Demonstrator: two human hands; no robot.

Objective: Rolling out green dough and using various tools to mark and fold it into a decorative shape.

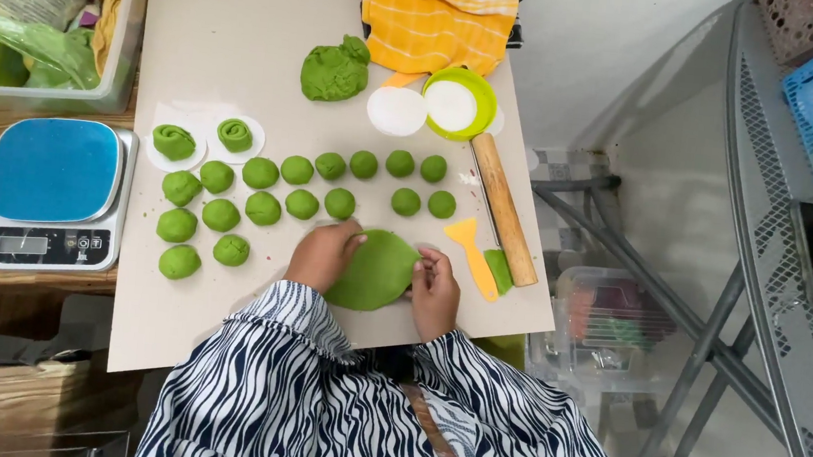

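A flattened green dough disc [375,271] lies on the beige work board [234,76] near its front edge. My left hand [323,254] rests on the disc's left edge, and my right hand [434,290] grips its right edge with bent fingers. Several small green dough balls [302,203] sit in rows just beyond the disc. Two rolled green spirals [234,134] rest on white paper rounds at the left. A large lump of green dough [335,70] lies farther back.
A wooden rolling pin [505,209] and a yellow scraper [472,252] lie right of the disc. A green-rimmed bowl [458,102] and an orange striped cloth [440,16] sit behind. A blue-topped kitchen scale [54,190] stands left. A metal mesh table [797,243] is at right.
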